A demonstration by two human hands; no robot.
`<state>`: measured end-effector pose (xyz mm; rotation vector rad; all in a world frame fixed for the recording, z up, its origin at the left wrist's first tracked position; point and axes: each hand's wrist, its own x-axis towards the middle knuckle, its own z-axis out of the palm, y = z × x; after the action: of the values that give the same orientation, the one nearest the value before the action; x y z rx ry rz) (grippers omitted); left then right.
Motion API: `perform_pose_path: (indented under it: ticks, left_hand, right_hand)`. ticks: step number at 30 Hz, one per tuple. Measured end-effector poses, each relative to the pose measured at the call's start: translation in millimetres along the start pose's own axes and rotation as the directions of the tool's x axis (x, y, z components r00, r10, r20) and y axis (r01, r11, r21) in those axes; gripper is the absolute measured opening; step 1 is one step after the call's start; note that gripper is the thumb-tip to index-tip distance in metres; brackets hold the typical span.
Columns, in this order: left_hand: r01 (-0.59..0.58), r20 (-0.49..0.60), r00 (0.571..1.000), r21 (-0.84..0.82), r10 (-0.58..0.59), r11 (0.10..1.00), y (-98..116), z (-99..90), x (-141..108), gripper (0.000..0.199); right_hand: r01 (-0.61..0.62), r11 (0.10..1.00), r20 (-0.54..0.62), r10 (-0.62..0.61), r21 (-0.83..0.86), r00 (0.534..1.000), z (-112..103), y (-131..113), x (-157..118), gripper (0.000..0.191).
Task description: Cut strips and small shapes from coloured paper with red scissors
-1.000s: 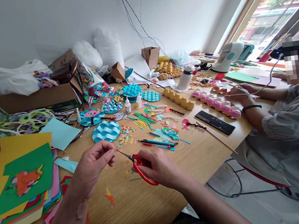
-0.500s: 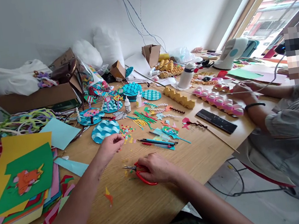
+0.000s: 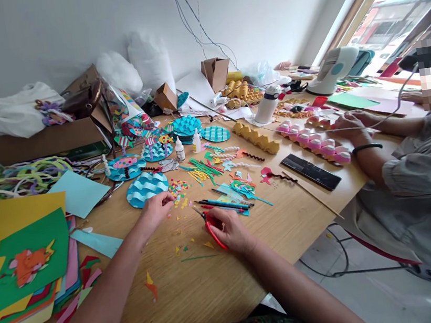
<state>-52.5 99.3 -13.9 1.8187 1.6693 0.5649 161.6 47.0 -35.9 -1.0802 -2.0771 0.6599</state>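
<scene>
My left hand (image 3: 158, 209) is closed, thumb and fingertips together, beside a pile of small coloured paper bits (image 3: 179, 190); whatever it may pinch is too small to make out. Just behind it lies a round blue and white wavy disc (image 3: 146, 188). My right hand (image 3: 230, 229) is wrapped round the red handles of the scissors (image 3: 213, 229), whose blades point up and left toward the paper bits. Black and blue pens (image 3: 225, 204) lie just beyond the scissors. A thin green strip (image 3: 198, 258) and paper scraps are on the table nearer to me.
Coloured paper sheets (image 3: 40, 264) are stacked at the left. Two glue bottles (image 3: 179, 149) stand behind the paper bits. A black phone-like slab (image 3: 311, 171) and pink egg-carton strip (image 3: 314, 142) lie at the right, near another person's hands (image 3: 354, 127).
My right hand has lifted the scissors up and away from me, toward the pens. The green strip now shows on the table. My left hand is still pinched, and the view has shifted slightly.
</scene>
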Motion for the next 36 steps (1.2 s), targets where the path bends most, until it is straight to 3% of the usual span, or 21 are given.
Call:
perform_pose_path:
  ticks: [5, 11, 16, 21, 24, 30, 36]
  left_hand:
    - [-0.124, 0.093, 0.99, 0.193, 0.108, 0.973, 0.4, 5.3, -15.8, 0.012]
    - [-0.22, 0.209, 0.966, 0.355, 0.152, 0.909, -2.7, 22.5, -30.0, 0.016]
    - [-0.287, 0.361, 0.923, 0.412, 0.134, 0.865, 2.0, 6.7, -52.5, 0.011]
    - [-0.288, 0.346, 0.929, 0.455, 0.131, 0.842, 17.9, -9.1, -63.7, 0.021]
    - [-0.331, 0.369, 0.912, 0.399, 0.18, 0.855, 25.0, 3.7, -67.2, 0.027]
    - [-0.369, 0.402, 0.883, 0.272, 0.243, 0.889, 34.7, 47.1, -67.0, 0.024]
    - [-0.368, 0.391, 0.877, 0.169, 0.28, 0.915, 33.3, 66.4, -53.4, 0.024]
  right_hand:
    - [-0.119, 0.991, -0.096, 0.125, 0.061, 0.988, -2.5, 0.3, 1.4, 0.022]
    - [-0.117, 0.992, -0.078, 0.12, 0.042, 0.99, -2.0, 1.9, 1.5, 0.023]
    - [-0.134, 0.99, -0.098, 0.138, 0.041, 0.986, -3.4, 3.7, 1.1, 0.023]
    - [-0.144, 0.988, -0.116, 0.149, 0.049, 0.982, -3.6, 3.0, 2.9, 0.023]
    - [-0.173, 0.983, -0.131, 0.179, 0.056, 0.975, -3.3, 3.3, 3.6, 0.023]
    - [-0.196, 0.978, -0.118, 0.202, 0.067, 0.972, -3.8, 3.7, 3.8, 0.023]
    - [-0.188, 0.98, -0.1, 0.193, 0.058, 0.976, -2.8, 3.3, 4.0, 0.022]
